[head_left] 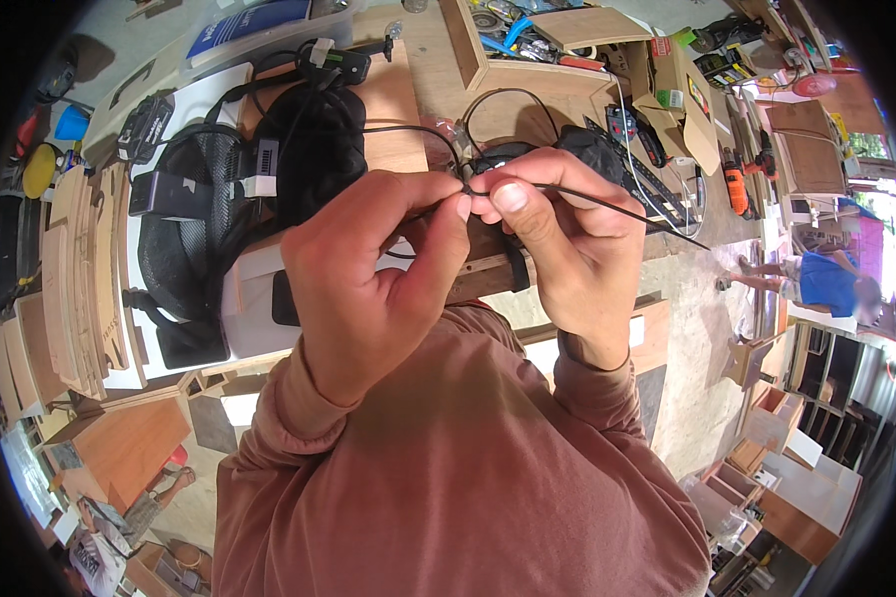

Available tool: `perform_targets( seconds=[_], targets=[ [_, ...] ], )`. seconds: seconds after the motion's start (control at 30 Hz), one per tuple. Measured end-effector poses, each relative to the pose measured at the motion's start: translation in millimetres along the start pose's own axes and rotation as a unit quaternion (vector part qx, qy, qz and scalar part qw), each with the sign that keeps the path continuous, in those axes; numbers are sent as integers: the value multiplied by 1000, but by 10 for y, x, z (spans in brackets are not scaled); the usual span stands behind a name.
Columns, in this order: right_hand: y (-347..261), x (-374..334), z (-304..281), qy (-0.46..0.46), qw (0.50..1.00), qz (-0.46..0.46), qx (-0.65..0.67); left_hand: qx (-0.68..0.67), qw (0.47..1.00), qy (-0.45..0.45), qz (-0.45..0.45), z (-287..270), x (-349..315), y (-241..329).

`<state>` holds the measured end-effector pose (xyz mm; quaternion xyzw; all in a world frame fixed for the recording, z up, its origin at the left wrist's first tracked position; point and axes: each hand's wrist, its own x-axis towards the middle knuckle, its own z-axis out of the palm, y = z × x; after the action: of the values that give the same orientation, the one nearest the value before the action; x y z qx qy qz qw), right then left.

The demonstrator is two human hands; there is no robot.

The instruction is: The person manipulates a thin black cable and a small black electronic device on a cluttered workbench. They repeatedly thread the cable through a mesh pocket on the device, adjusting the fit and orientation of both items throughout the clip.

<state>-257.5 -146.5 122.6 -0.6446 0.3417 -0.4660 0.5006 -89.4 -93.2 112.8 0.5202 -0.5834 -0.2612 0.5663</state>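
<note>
Above the near edge of the bench my two hands meet, thumbs and forefingers pinched close together. Between the fingertips of my right hand (pixel 579 254) runs a thin black cable tie (pixel 612 207), its free tail pointing out to the right and narrowing to a tip. My left hand (pixel 373 269) pinches at the same spot, where a black cable (pixel 408 129) comes in from the left; the exact grip is hidden by the fingers. Behind them the cable arches in a loop. A black mesh headgear (pixel 194 214) with straps and a small black box lies left of my left hand.
A clear plastic bin (pixel 269 35) stands at the back left, beside stacked wood strips (pixel 80 284). At the right are a cardboard box (pixel 682 99), an orange-and-black power drill (pixel 737 184) and a wooden tray (pixel 468 50) of tools. Another person (pixel 826 279) stands farther right.
</note>
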Motion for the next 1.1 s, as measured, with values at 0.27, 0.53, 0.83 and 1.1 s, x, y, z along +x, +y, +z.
perform_targets(
  seconds=[0.27,0.53,0.83,1.1],
  targets=[
    [19,-18,-1,0,1000,1,7,92,993,30,72,32,27,2],
    [2,-24,25,7,999,-20,-31,128,983,59,116,48,39,-54],
    [-29,61,-67,-86,988,-105,-72,106,985,88,101,26,42,-80],
    [116,73,-60,-87,979,135,127,65,992,38,103,22,-20,-131]
  ],
)
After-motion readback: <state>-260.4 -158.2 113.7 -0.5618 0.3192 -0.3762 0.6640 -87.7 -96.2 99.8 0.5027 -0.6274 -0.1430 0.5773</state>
